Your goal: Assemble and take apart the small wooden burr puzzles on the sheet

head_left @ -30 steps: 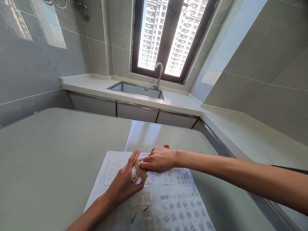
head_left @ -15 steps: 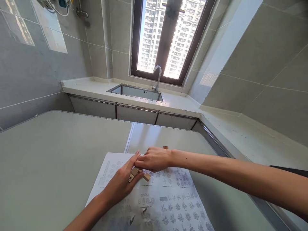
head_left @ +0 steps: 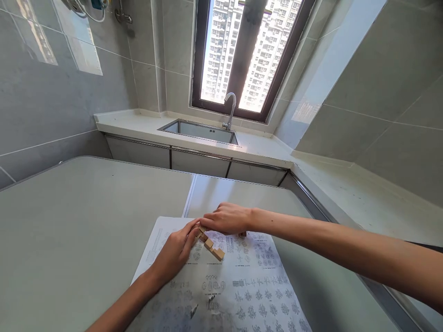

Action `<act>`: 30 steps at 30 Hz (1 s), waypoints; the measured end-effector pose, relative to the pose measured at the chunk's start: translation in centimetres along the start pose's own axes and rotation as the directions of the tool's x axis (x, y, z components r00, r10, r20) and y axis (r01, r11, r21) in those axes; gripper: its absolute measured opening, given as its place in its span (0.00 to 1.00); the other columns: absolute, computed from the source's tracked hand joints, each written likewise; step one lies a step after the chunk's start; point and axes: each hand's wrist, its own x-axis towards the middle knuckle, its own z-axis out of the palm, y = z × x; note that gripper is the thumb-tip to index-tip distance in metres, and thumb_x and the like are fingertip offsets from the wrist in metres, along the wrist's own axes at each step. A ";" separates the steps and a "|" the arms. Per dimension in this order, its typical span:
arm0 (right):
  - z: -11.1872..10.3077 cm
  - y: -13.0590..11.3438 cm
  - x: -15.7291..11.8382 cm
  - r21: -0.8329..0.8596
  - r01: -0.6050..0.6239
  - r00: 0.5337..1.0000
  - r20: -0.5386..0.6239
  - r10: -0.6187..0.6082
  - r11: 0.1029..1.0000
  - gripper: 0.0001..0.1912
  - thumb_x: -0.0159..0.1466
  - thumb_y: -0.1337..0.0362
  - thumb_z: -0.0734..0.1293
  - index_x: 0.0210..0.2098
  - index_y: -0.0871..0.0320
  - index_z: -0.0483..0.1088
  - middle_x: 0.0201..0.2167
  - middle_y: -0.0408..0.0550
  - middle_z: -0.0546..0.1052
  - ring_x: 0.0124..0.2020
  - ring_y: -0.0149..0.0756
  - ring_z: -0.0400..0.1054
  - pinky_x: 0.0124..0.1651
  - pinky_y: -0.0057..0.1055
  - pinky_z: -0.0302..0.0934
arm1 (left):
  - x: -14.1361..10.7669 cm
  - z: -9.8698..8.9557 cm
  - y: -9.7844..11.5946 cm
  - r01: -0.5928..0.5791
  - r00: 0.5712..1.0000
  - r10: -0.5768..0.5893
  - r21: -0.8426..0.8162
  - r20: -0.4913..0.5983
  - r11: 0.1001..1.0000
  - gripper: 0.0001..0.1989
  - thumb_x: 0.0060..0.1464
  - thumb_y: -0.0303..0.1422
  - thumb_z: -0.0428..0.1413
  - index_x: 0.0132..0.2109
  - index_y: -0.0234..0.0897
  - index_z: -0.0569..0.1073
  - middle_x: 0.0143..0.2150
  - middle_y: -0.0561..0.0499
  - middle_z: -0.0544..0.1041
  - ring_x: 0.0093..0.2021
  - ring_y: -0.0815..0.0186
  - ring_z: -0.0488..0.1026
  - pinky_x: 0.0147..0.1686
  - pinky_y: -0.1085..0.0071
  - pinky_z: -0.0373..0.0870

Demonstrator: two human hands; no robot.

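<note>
Several small wooden blocks (head_left: 209,243) form a slanting row on a printed paper sheet (head_left: 258,276). My left hand (head_left: 178,246) lies along the upper left of the row, its fingertips against the far blocks. My right hand (head_left: 226,218) reaches in from the right, fingers bent together on the block at the row's far end, touching my left fingertips. The near end of the row, with a block sticking out beside it, is uncovered. Another reddish-brown block (head_left: 242,234) shows just below my right wrist, partly hidden by it.
The sheet rests on a pale table (head_left: 86,230) with a seam down its middle. Two small dark torn spots mark the paper. Beyond are a counter (head_left: 126,121), a sink (head_left: 200,131) with a faucet (head_left: 230,110) and a window.
My left hand has moved off the near blocks, which now show as a slanting row. My right hand has shifted slightly up and right. The view has moved a little.
</note>
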 end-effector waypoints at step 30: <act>2.9 -2.2 -5.3 0.040 -0.213 0.976 0.047 0.211 0.976 0.11 0.73 0.59 0.60 0.42 0.60 0.69 0.34 0.51 0.81 0.27 0.36 0.72 0.31 0.33 0.47 | 0.2 -0.7 -0.9 0.192 0.981 -0.183 0.244 -0.060 0.951 0.23 0.68 0.51 0.46 0.32 0.42 0.68 0.23 0.55 0.70 0.26 0.62 0.67 0.31 0.67 0.60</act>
